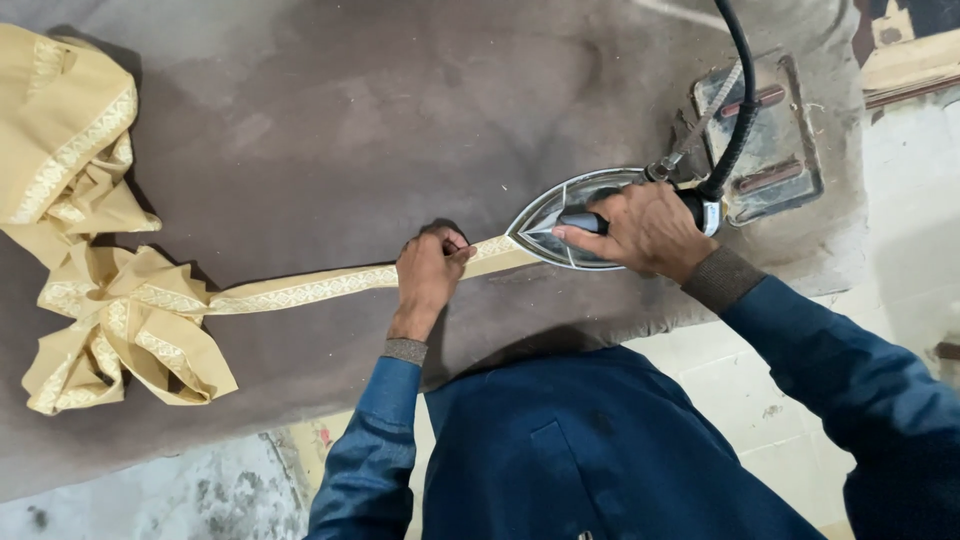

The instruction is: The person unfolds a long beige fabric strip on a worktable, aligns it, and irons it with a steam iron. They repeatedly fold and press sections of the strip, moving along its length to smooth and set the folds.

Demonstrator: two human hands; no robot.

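I see the patterned gold strip (pixel 330 288) stretched flat across the brown padded ironing table (pixel 330 130), running from a bunched tan garment (pixel 95 250) at the left edge to the iron (pixel 565 225) on the right. My left hand (pixel 428 272) is pinched closed on the strip just beside the iron's tip. My right hand (pixel 645 230) is wrapped around the iron's dark handle, the soleplate resting on the strip's end. A black hose (pixel 742 90) rises from the iron's rear, near a metal iron rest (pixel 775 160) set into the table
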